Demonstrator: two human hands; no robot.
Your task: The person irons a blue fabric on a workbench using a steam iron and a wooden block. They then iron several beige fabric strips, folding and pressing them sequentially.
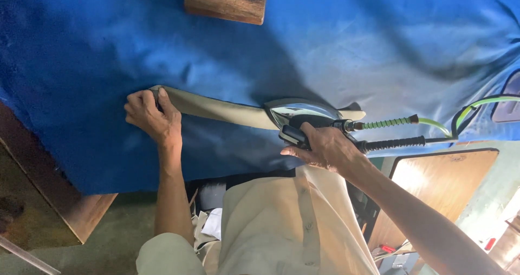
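A long narrow beige fabric strip [216, 108] lies across a blue padded cloth surface [346, 42]. My left hand [151, 116] pinches and holds down the strip's left end. My right hand [325, 146] grips the black handle of a shiny steam iron [300, 114], which rests on the strip's right part. A green hose [436, 124] and a black cable [398, 143] run from the iron's back toward the right.
A wooden block [225, 2] lies on the blue cloth at the top. A wooden board [433, 183] leans at the lower right. The table's wooden edge [70, 210] shows at the lower left. Cloth scraps [216, 223] lie on the floor below.
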